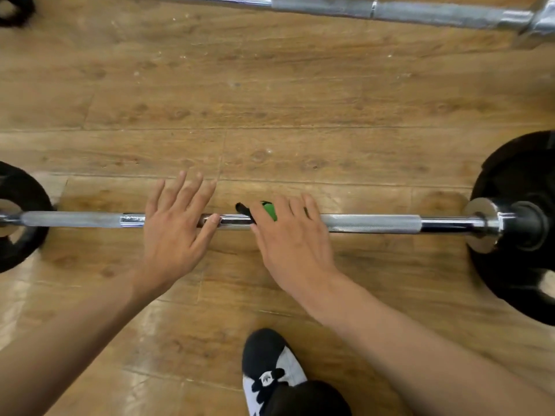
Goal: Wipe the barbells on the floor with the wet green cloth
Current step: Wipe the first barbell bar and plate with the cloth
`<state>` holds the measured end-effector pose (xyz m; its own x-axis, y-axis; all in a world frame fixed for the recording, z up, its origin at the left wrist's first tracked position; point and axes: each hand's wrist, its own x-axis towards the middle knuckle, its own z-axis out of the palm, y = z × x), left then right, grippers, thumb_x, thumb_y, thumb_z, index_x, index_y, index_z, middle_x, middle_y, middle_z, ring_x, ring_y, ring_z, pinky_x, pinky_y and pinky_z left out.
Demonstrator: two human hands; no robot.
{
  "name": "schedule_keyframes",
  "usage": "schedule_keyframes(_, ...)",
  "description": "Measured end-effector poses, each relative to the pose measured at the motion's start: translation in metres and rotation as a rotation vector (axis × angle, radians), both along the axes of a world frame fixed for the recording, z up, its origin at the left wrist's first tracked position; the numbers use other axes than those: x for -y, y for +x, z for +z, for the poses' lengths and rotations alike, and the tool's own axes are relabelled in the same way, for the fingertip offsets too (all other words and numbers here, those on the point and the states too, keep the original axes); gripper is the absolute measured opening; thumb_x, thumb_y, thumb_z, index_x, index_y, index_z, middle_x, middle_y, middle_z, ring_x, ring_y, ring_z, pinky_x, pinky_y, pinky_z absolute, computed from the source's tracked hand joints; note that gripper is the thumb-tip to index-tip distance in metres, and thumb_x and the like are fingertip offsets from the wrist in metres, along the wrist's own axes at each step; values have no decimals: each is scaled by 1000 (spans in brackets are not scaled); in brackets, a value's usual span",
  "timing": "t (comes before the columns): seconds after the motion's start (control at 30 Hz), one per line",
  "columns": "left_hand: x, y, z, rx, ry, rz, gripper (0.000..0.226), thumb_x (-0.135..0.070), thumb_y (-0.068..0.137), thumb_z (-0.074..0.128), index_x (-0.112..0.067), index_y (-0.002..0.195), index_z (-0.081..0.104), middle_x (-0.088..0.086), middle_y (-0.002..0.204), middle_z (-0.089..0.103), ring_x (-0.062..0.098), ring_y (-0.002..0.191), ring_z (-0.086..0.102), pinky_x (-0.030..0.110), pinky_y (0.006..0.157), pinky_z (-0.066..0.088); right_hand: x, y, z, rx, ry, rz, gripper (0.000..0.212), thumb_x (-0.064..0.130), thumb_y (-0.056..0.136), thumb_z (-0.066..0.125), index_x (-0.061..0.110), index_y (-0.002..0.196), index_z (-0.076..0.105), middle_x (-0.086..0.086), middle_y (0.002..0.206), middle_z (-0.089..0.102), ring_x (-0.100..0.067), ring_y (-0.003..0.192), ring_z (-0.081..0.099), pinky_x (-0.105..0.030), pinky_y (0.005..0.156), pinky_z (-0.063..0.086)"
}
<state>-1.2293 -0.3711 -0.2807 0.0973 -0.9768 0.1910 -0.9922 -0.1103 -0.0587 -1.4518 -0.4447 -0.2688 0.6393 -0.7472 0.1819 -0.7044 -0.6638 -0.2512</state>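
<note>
Most of the green cloth (269,210) lies hidden under the right hand (292,235), with only a green patch and a dark tip showing, and the middle of the near barbell (372,224) is covered by that hand and the left hand (174,223). The left plate (27,190), the right plate (522,181) and the shoe (270,364) at the bottom are all cut by the frame's edges. Along the top the far barbell (420,12) runs out of frame, blurred, and a dark thing (15,10) in the upper left corner is too cropped to name.
</note>
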Motion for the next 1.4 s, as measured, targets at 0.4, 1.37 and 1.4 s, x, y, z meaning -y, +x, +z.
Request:
schedule_keyframes(0.4, -25, -13, -12, -27, -231, -10, 56, -45, 106, 36, -13, 145, 62, 6, 150, 58, 30, 147, 46, 53, 117, 33, 11, -128, 9, -72, 11, -411, 32, 31, 105, 43, 10, 110, 66, -12, 93, 58, -34, 90, 50, -51, 97, 40)
schedule_keyframes(1.37, 63, 17, -11, 55, -177, 56, 63, -56, 107, 28, -14, 137, 66, 12, 150, 58, 38, 151, 37, 62, 124, 15, 49, 23, -8, 75, -25, -275, 32, 34, 101, 41, 22, 105, 71, -7, 95, 66, -33, 86, 57, -45, 84, 40)
schedule_keyframes(1.4, 68, 18, -10, 51, -167, 58, 65, -56, 107, 27, -14, 136, 67, 13, 149, 59, 39, 151, 38, 61, 124, 15, 49, 39, -8, 68, -32, -214, 33, 35, 101, 40, 23, 109, 70, -6, 96, 66, -32, 87, 58, -44, 84, 40)
